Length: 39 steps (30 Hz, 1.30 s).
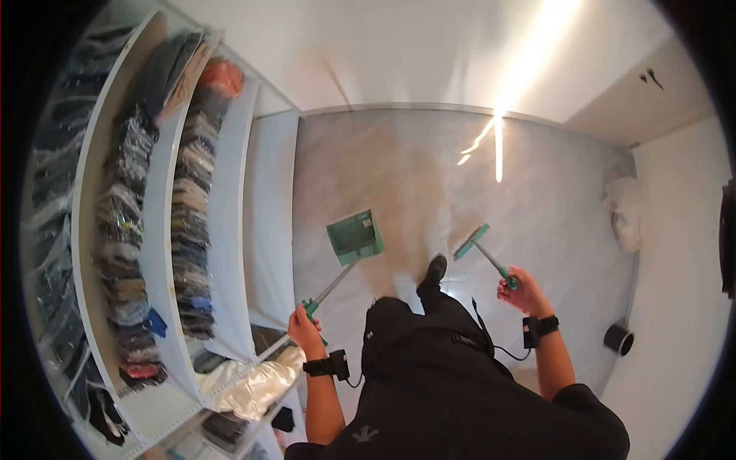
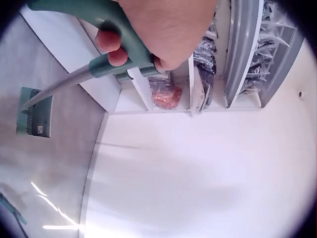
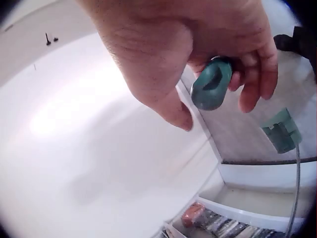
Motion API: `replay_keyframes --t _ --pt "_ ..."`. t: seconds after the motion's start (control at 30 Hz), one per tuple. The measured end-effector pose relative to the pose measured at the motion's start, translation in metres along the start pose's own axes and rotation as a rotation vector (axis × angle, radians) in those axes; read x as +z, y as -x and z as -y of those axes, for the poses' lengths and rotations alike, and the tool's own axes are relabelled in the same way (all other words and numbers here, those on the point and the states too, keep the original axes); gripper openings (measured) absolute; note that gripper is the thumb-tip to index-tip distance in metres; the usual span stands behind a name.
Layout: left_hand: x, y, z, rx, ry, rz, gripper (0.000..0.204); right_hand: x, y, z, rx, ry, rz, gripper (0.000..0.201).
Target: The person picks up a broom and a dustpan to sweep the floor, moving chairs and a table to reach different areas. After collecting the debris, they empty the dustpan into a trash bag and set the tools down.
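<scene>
The grey floor (image 1: 552, 192) is seen across the centre of the head view, streaked with bright light at the upper right. The left of the frame is filled by a white shelving unit (image 1: 230, 192), in which wrapped garments (image 1: 192, 222) are stacked. A pale shiny cloth (image 1: 257, 383) is seen at its lower end, in the lower left.

Left of centre, the green long-handled dustpan (image 1: 355, 234) is held with its pan at the floor. Its handle is slanted from the pan down towards the lower left, and the pan's broad far edge is turned to the top of the frame, tipped slightly left.

Right of centre, the green brush (image 1: 471, 241) is held with its narrow head near the floor. The head's long axis is laid from lower left to upper right, while the handle is slanted from it down to the lower right, roughly square to the head. Its rounded grip end is turned towards the camera in the right wrist view.

At the right edge, a clear plastic bag (image 1: 625, 215) is seen by the wall, and lower down a black bin (image 1: 618, 339).

The dustpan's green grip is clasped by the left hand (image 1: 307, 333), with the fingers curled round it. The brush's grip is held loosely by the bent fingers of the right hand (image 1: 525, 291); the thumb tip is held apart from it. Between the two tools, a black shoe (image 1: 435, 268) is seen on the floor.
</scene>
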<state>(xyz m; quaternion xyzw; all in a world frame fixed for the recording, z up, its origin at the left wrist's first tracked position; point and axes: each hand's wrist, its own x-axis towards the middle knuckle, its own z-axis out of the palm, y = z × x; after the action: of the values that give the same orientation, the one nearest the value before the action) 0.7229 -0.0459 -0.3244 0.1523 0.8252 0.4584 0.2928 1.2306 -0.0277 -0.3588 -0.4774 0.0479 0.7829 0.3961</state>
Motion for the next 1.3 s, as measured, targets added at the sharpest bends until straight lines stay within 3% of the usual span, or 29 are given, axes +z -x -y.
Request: replay_keyframes --t 0.03,0.1,0.2,0.47,0.53,0.6,0.7,0.73,0.77,0.83,0.87,0.9,0.97,1.03,1.1,1.2,1.23,1.3 --pt "0.005 -0.001 -0.008 0.007 0.008 -0.022 0.028 0.008 -0.021 0.014 0.088 0.085 -0.034 0.018" --pt "0.015 -0.004 -0.017 -0.022 0.02 -0.09 0.028 0.067 -0.043 0.05 0.103 0.189 -0.068 0.019" --pt "0.034 -0.017 -0.021 -0.08 0.051 -0.168 0.029 0.122 -0.105 0.088 0.185 0.502 0.143 0.026" --pt "0.1 -0.1 -0.042 -0.185 0.25 -0.297 0.027 0.311 -0.253 0.157 0.312 0.701 0.149 0.028" --pt "0.114 -0.119 -0.044 -0.2 0.271 -0.313 0.027 0.337 -0.285 0.17 0.316 0.765 0.306 0.028" --pt "0.141 -0.14 -0.057 -0.282 0.273 -0.32 0.028 0.358 -0.319 0.192 0.346 0.757 0.345 0.022" --pt "0.179 -0.168 -0.062 -0.28 0.244 -0.363 0.03 0.376 -0.368 0.223 0.452 0.76 0.348 0.023" --pt "0.188 -0.178 -0.055 -0.282 0.246 -0.378 0.03 0.379 -0.389 0.225 0.501 0.77 0.348 0.039" --pt "0.205 -0.187 -0.051 -0.281 0.232 -0.397 0.032 0.388 -0.411 0.234 0.513 0.794 0.356 0.039" --pt "0.24 -0.208 -0.034 -0.295 0.234 -0.444 0.033 0.393 -0.458 0.243 0.631 0.836 0.289 0.077" --pt "0.26 -0.221 -0.019 -0.2 0.084 -0.546 0.035 0.396 -0.49 0.248 0.673 0.838 0.34 0.086" --pt "0.277 -0.235 -0.021 -0.112 -0.074 -0.648 0.037 0.403 -0.523 0.248 0.725 0.886 0.399 0.078" --pt "0.303 -0.238 -0.013 -0.229 -0.105 -0.688 0.038 0.398 -0.583 0.249 0.8 0.962 0.37 0.064" --pt "0.333 -0.253 0.003 -0.152 -0.353 -0.683 0.035 0.38 -0.649 0.255 0.757 1.313 0.17 0.036" --pt "0.352 -0.262 -0.006 -0.293 -0.353 -0.695 0.033 0.364 -0.7 0.264 0.827 1.614 0.096 0.021" --pt "0.354 -0.266 -0.005 -0.444 -0.459 -0.74 0.033 0.349 -0.72 0.277 0.773 1.696 0.012 0.023" --pt "0.353 -0.27 -0.005 -0.448 -0.442 -0.75 0.034 0.339 -0.722 0.283 0.639 1.718 0.086 0.033" --pt "0.355 -0.277 -0.015 -0.511 -0.513 -0.746 0.034 0.318 -0.736 0.289 0.554 1.716 0.057 0.041"
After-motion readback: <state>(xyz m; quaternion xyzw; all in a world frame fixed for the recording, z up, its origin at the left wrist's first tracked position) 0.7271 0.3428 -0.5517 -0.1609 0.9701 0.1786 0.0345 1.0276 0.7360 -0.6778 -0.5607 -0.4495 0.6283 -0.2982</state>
